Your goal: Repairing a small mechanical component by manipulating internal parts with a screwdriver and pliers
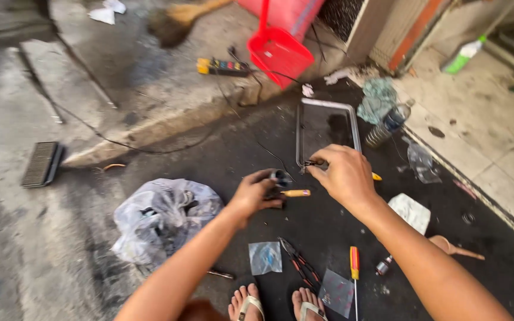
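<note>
- Down on the dark oily floor (328,232), the left hand (256,193) is closed around a small dark round part (279,177), held just above the ground.
- Just right of it, the right hand (343,173) pinches a small dark bit (309,164); the two hands are near, not touching.
- Between them a yellow-handled tool (295,193) lies crosswise.
- A metal frame (328,104) lies just beyond; there is bare floor toward the feet, where pliers (298,261) and a screwdriver (354,267) lie.

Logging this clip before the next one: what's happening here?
A person crouches over dark ground. The left hand grips a small dark cylindrical part; the right hand pinches a small dark piece beside a metal tray. A yellow-handled tool lies between the hands; pliers, a screwdriver and a plastic bag lie around.
</note>
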